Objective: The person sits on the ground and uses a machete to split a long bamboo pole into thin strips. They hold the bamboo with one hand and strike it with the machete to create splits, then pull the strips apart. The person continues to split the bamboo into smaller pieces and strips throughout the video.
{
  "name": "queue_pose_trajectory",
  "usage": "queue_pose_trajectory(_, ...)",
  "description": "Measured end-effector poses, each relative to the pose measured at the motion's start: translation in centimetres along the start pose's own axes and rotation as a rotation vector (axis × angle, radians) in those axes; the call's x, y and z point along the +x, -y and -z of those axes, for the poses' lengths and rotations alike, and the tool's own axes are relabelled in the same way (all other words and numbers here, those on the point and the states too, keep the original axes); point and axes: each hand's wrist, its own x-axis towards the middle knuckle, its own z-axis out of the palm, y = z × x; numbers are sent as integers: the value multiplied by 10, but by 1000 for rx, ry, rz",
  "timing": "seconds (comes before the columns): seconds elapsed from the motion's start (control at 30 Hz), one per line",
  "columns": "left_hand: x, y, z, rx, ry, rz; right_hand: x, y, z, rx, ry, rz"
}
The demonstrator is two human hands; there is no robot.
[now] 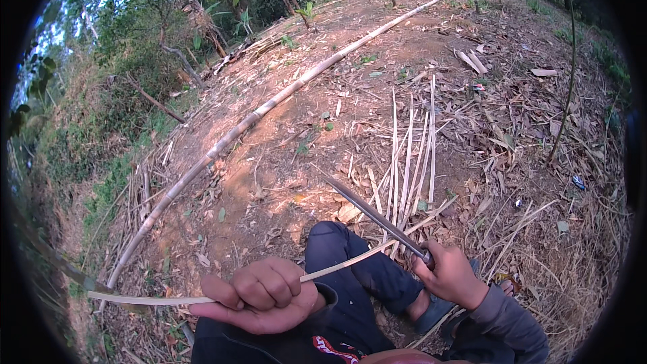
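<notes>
My left hand (266, 295) is closed in a fist around a thin pale bamboo strip (349, 262). The strip sticks out past the fist at the lower left and runs up to the right across my lap, passing by the knife. In my right hand (457, 278) is the handle of a long dark-bladed knife (372, 212), its tip pointing up and left. The blade crosses the strip near the handle; whether they touch I cannot tell. Beyond the knife, several split bamboo strips (408, 162) lie in a loose bunch on the ground.
A long bamboo pole (269, 104) lies diagonally over the dirt from lower left to far right. My bent leg (360, 269) and a sandal (435, 313) are below the knife. Dry leaves and shavings (499, 121) litter the right side. A thin upright stem (569, 87) stands there; bushes (87, 101) border the left.
</notes>
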Motion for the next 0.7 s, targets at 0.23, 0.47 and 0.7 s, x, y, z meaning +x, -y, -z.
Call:
queue_pose_trajectory(0.23, -2, -2, 0, -40, 4, 0, 2, -10, -6, 108, -19, -125)
queue_pose_trajectory(0.47, -2, -2, -1, -35, 22, 9, 1, -16, -8, 91, -36, -111)
queue_pose_trajectory(0.7, 0, -2, -4, -8, 19, 1, 3, -14, -6, 81, -26, -113)
